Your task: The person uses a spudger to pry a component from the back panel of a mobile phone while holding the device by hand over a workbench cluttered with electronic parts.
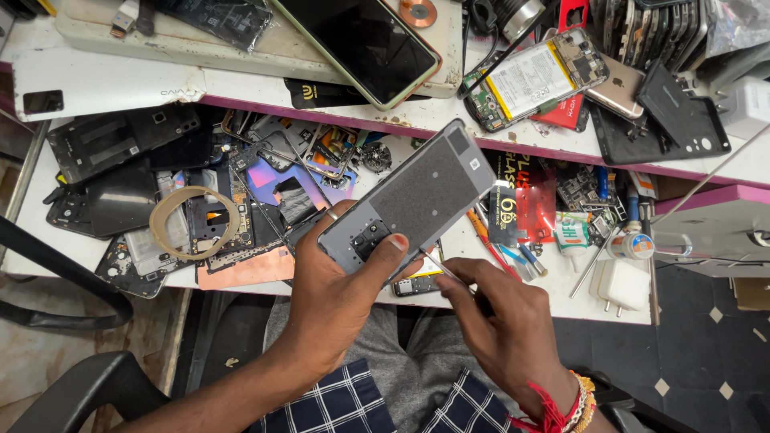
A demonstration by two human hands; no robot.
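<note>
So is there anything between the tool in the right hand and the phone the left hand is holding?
Nothing visible. The thin tool in the right hand reaches the lower edge of the grey phone, which the left hand holds above the table.

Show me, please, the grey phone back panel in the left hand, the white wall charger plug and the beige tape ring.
grey phone back panel (429, 192), head view, middle of its flat back.
white wall charger plug (620, 284), head view, its white body.
beige tape ring (164, 208), head view, left rim.

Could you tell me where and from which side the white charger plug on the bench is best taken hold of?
Probably grip the white charger plug across its flat side faces, coming from above: its pins point toward the bench edge, and tools crowd its far side.
</note>
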